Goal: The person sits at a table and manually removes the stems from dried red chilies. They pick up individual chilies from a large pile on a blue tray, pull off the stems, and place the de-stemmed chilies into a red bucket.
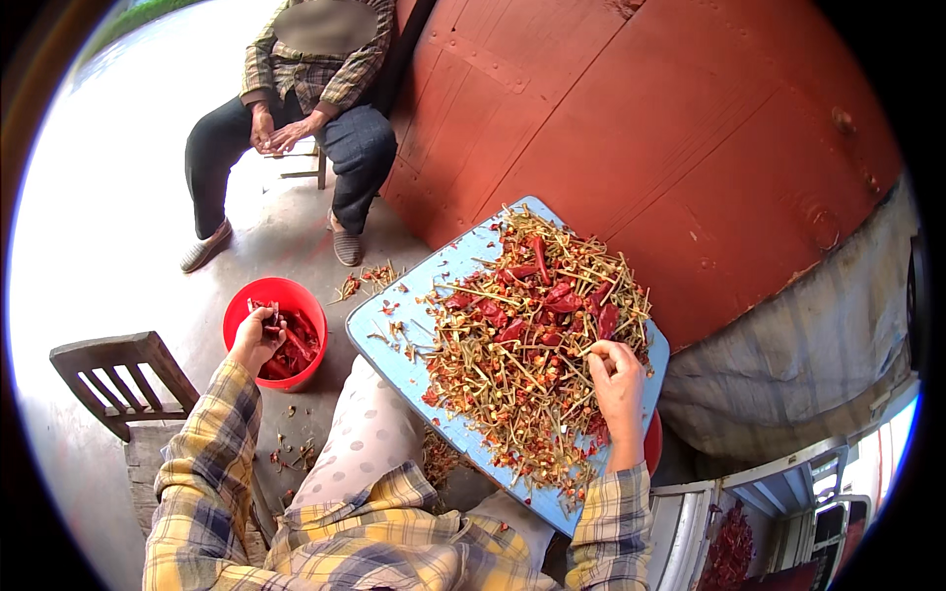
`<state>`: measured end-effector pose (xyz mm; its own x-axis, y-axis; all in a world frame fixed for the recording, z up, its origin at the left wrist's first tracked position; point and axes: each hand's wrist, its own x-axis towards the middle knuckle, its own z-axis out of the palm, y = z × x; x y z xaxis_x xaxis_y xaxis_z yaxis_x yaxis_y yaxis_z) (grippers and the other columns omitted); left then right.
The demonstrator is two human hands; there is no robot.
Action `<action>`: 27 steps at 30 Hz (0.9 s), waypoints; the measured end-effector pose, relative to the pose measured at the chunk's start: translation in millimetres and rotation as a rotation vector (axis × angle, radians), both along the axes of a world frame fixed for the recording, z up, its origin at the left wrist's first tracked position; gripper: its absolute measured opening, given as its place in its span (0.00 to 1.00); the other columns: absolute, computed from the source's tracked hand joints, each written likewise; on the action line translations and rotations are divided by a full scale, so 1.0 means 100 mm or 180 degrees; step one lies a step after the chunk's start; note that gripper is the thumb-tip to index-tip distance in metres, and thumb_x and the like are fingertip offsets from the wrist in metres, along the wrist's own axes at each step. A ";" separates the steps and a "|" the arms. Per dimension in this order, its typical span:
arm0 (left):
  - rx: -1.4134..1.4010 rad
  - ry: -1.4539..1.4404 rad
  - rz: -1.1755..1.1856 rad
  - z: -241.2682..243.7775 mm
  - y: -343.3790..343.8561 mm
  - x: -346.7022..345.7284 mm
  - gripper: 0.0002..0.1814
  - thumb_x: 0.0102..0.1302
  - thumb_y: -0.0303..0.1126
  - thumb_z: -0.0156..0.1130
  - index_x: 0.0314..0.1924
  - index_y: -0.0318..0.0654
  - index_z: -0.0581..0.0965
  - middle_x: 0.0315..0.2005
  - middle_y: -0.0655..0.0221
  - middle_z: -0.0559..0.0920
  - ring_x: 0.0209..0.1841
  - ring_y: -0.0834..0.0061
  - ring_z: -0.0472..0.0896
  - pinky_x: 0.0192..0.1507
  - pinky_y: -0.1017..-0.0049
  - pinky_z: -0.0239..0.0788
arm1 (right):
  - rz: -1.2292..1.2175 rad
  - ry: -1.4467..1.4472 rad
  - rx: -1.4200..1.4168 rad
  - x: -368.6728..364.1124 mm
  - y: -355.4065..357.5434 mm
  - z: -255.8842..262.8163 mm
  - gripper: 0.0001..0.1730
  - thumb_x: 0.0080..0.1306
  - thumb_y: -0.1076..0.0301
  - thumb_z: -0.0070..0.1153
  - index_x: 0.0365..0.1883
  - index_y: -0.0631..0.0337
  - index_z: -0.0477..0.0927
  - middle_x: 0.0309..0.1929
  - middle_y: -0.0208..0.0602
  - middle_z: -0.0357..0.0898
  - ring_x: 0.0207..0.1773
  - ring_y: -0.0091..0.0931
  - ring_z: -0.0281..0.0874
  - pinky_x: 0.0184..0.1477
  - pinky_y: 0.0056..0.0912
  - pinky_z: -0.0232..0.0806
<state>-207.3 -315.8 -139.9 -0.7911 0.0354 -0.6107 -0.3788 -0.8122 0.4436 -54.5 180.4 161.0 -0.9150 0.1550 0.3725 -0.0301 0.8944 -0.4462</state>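
Observation:
My left hand [256, 338] is over the rim of a red plastic bucket [316, 310], its fingers closed around dried red chili pods. More dried chilies [297, 347] lie inside the bucket below it. A light blue tabletop [384, 314] stands in front of me, heaped with chili stems and caps [488, 384]. Several whole dried chilies [565, 299] rest on top of the heap. At the heap's right side is my right hand [619, 377], thumb and index finger pinched together at a thin stem.
Across from me a person [318, 81] sits on a low seat, hands together. A wooden chair [140, 377] stands at the left. Stems [369, 279] are scattered on the floor. Behind the table is a red panelled surface [665, 148]; at the lower right, more red chilies [730, 547] sit by a metal frame.

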 end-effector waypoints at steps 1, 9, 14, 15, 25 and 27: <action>-0.0012 0.0036 0.0023 -0.07 -0.05 -0.05 0.03 0.66 0.29 0.53 0.36 0.39 0.74 0.26 0.65 0.78 0.27 0.70 0.79 0.26 0.73 0.75 | 0.0131 0.0011 0.0108 -0.15 -0.06 0.04 0.08 0.61 0.74 0.58 0.38 0.65 0.79 0.37 0.37 0.78 0.29 0.27 0.75 0.37 0.32 0.69; -0.1021 -0.0148 0.0165 -0.24 -0.18 -0.14 0.22 0.65 0.36 0.57 0.59 0.44 0.71 0.44 0.67 0.80 0.51 0.67 0.77 0.59 0.48 0.64 | 0.0446 -0.0337 0.1199 -1.31 -0.15 -0.06 0.15 0.60 0.69 0.60 0.46 0.59 0.79 0.47 0.39 0.75 0.52 0.38 0.73 0.55 0.41 0.67; -0.1026 -0.0741 -0.0170 -0.22 -0.25 0.02 0.38 0.63 0.46 0.61 0.69 0.43 0.60 0.73 0.57 0.52 0.73 0.51 0.49 0.68 0.39 0.41 | 0.0387 -0.0460 0.1911 -1.79 -0.10 -0.21 0.17 0.62 0.64 0.59 0.51 0.52 0.79 0.50 0.38 0.76 0.57 0.38 0.70 0.60 0.48 0.61; -0.1034 -0.0673 -0.0078 -0.05 -0.16 0.10 0.38 0.64 0.45 0.61 0.70 0.42 0.59 0.74 0.57 0.47 0.75 0.53 0.45 0.68 0.38 0.40 | 0.0308 -0.0562 0.1999 -1.85 -0.04 -0.26 0.18 0.63 0.63 0.58 0.52 0.50 0.79 0.50 0.37 0.76 0.58 0.38 0.69 0.61 0.50 0.59; 0.0568 -0.0611 0.0612 -0.93 0.23 0.85 0.16 0.67 0.37 0.58 0.54 0.46 0.74 0.47 0.66 0.81 0.48 0.64 0.79 0.50 0.58 0.71 | -0.0454 -0.1383 0.2760 -2.09 -0.13 -0.51 0.12 0.69 0.61 0.50 0.44 0.55 0.81 0.46 0.37 0.80 0.58 0.36 0.70 0.64 0.61 0.51; 0.0758 -0.0504 0.0644 -0.91 0.29 0.88 0.10 0.67 0.37 0.58 0.47 0.48 0.77 0.39 0.71 0.84 0.40 0.69 0.81 0.43 0.63 0.72 | -0.0455 -0.1065 0.2541 -2.06 -0.13 -0.45 0.12 0.69 0.62 0.49 0.41 0.57 0.82 0.45 0.36 0.81 0.58 0.35 0.70 0.65 0.62 0.50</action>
